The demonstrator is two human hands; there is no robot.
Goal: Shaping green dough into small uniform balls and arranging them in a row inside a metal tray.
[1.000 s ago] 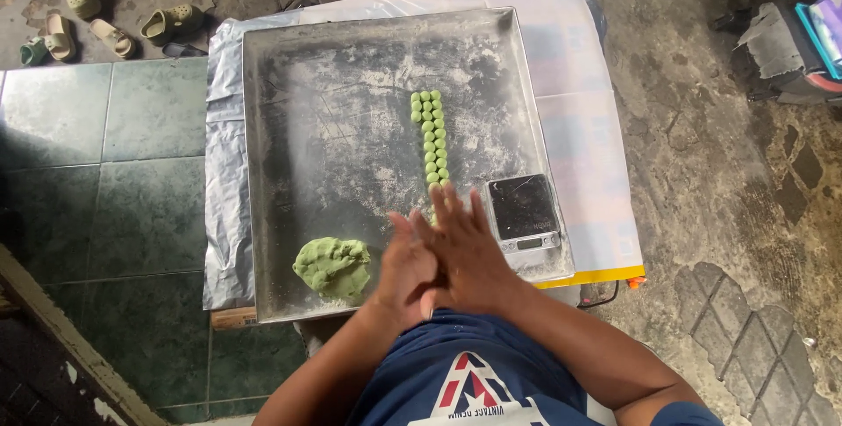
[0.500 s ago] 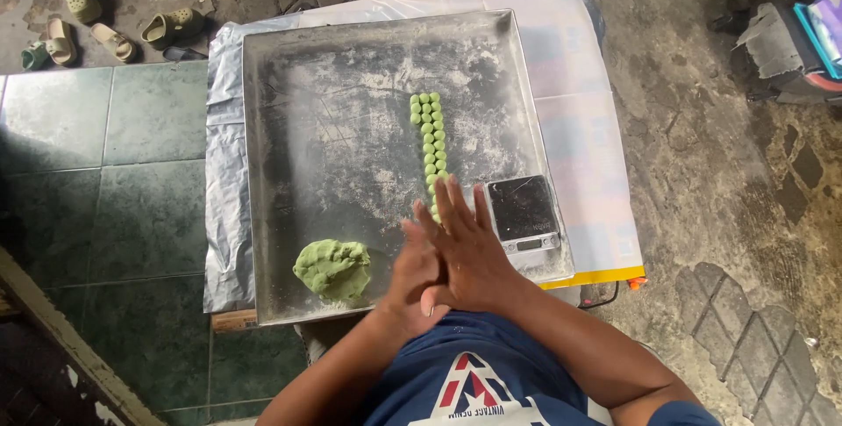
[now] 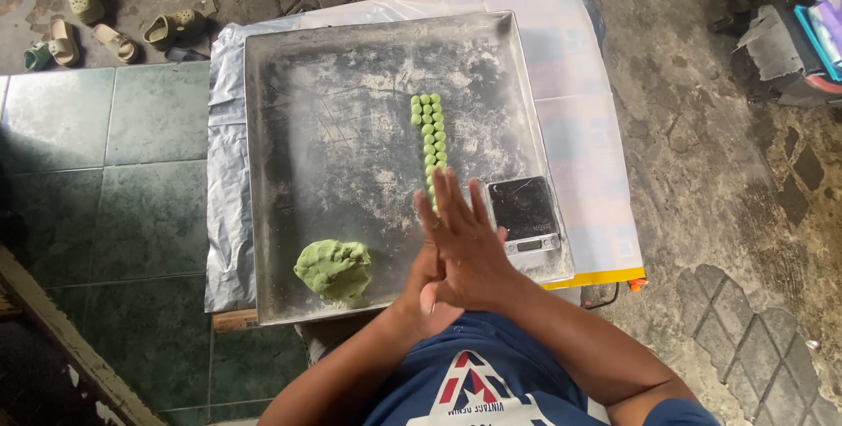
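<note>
Over the near edge of a large square metal tray (image 3: 351,84) dusted with flour, the right hand (image 3: 469,246) lies flat on top of the left hand (image 3: 421,290), palms pressed together with fingers stretched out; whether anything sits between the palms cannot be seen. A lump of green dough (image 3: 333,268) rests on the tray just left of the hands, and two touching rows of small green dough balls (image 3: 430,132) run away from the fingertips up the middle of the tray. A small digital scale (image 3: 524,213) sits just right of the hands at the tray's near right corner, and several sandals (image 3: 114,27) lie on the ground beyond the tray's far left corner.
</note>
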